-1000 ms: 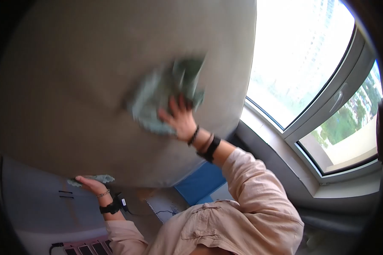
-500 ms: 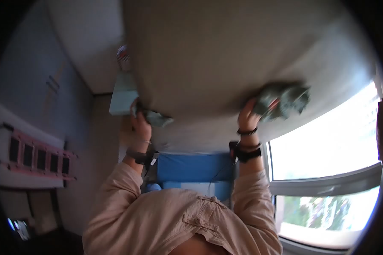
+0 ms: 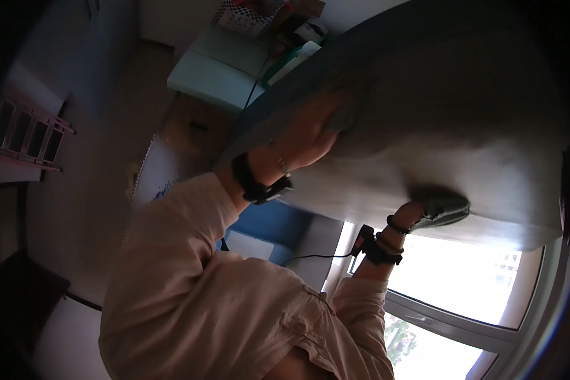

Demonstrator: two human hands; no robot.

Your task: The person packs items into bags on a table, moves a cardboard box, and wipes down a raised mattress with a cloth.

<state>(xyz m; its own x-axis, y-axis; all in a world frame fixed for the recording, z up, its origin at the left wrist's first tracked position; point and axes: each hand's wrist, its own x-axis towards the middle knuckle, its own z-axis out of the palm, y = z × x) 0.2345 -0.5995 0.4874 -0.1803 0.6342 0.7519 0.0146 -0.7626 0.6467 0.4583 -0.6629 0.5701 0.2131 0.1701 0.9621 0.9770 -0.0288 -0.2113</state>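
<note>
My left hand [image 3: 307, 133], smeared by motion, is raised in the middle of the view over a broad grey-brown sheet-like surface [image 3: 392, 152]. A bit of grey-green cloth [image 3: 343, 118] shows at its fingertips. Lower and to the right, my right hand [image 3: 411, 215] grips a bunched dark green cloth [image 3: 448, 209] close against the same surface, near its window-side edge. The cloth covers most of the right fingers. Both wrists wear black bands with small devices.
A pale green-topped cabinet [image 3: 212, 73] carries a checkered box [image 3: 247, 16] and other items at the back left. A pink ladder [image 3: 26, 134] leans at far left. Behind my arms is a blue piece [image 3: 266, 221]. A bright window [image 3: 456, 272] lies at right.
My view has turned. My left hand has moved up and right across the surface with its cloth, while my right hand appears lower, its cloth bunched more compactly.
</note>
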